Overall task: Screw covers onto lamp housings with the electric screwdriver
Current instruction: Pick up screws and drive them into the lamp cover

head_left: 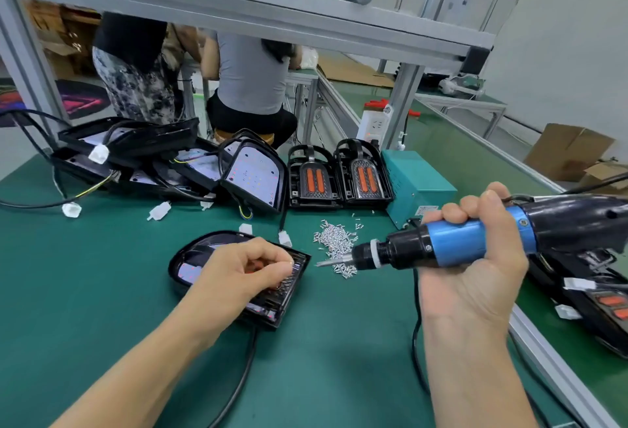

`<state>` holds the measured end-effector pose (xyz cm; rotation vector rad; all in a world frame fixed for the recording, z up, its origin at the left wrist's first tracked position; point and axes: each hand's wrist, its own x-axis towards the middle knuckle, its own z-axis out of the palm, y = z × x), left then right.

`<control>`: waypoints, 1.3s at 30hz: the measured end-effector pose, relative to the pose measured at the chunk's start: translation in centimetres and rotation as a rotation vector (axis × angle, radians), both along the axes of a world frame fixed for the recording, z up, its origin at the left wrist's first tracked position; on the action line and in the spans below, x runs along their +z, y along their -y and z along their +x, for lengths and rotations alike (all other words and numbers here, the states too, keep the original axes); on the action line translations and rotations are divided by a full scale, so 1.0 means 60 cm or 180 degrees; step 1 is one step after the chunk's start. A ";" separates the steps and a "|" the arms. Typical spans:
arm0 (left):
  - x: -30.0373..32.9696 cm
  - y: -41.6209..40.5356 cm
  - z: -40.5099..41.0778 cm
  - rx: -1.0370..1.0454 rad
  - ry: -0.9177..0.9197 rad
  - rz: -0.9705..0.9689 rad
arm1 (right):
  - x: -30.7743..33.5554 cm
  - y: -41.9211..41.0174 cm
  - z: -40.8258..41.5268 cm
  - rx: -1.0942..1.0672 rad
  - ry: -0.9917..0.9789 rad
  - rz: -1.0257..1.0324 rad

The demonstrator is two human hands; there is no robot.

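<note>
- Lamp housing (190, 264) in work lies flat on the green bench (102, 291), just in front of the person, its black cable trailing toward the near edge.
- Left hand (244, 271) rests on the housing, fingers curled, tips pinching something small over the orange-lensed cover; whether a screw is held cannot be told.
- Right hand (475, 250) wraps the blue barrel of the electric screwdriver (452, 244), fingers fully closed round it. Bit points left, held over the loose screw pile (334, 245), apart from the housing.
- Judgement: this unit is at the cover-seating or screw-placing step; no seated screws visible, driving not yet begun.
- Two covered units (339, 172) stand upright behind the screws; whether they are screwed cannot be told.
- Heap of open housings (136, 159) at back left still lacks covers, so much work is left.
</note>
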<state>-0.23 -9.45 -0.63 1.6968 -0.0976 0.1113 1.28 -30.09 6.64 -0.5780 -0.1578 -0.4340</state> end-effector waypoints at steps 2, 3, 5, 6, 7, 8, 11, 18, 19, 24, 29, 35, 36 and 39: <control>0.000 -0.002 -0.018 -0.0010 -0.0004 -0.0189 | 0.000 -0.011 -0.006 0.0097 -0.0003 0.0041; 0.001 -0.001 -0.025 0.0003 0.0033 -0.0203 | 0.000 -0.017 -0.010 0.0137 -0.0009 0.0029; 0.005 -0.004 -0.036 0.0078 0.0119 -0.0146 | 0.002 -0.030 -0.015 0.0221 -0.0017 -0.0013; 0.006 -0.007 -0.041 0.0120 0.0140 -0.0122 | 0.004 -0.038 -0.017 0.0259 -0.0019 -0.0028; 0.008 -0.012 -0.045 0.0150 0.0146 -0.0107 | 0.005 -0.045 -0.019 0.0296 -0.0017 -0.0040; 0.009 -0.017 -0.049 0.0175 0.0156 -0.0079 | 0.007 -0.052 -0.021 0.0331 -0.0009 -0.0053; 0.009 -0.029 -0.058 0.0207 0.0214 0.0023 | 0.010 -0.067 -0.026 0.0424 0.0037 -0.0119; 0.003 -0.038 -0.066 0.0221 0.0305 -0.0043 | 0.011 -0.081 -0.034 0.0531 0.0142 -0.0244; 0.002 -0.039 -0.067 0.0205 0.0330 -0.0065 | 0.011 -0.081 -0.035 0.0526 0.0146 -0.0259; -0.001 -0.042 -0.069 0.0185 0.0346 -0.0175 | 0.012 -0.086 -0.035 0.0532 0.0165 -0.0346; -0.004 -0.046 -0.066 0.0248 0.0369 -0.0048 | 0.009 -0.091 -0.031 0.0542 0.0177 -0.0383; -0.017 -0.056 -0.057 0.0200 0.0486 0.0539 | -0.007 -0.093 -0.024 0.0530 0.0121 -0.0608; -0.023 -0.058 -0.055 0.0243 0.0437 0.0581 | -0.011 -0.094 -0.023 0.0521 0.0108 -0.0684; -0.045 -0.060 -0.052 0.0492 0.0415 0.1224 | -0.022 -0.098 -0.019 0.0483 0.0096 -0.0902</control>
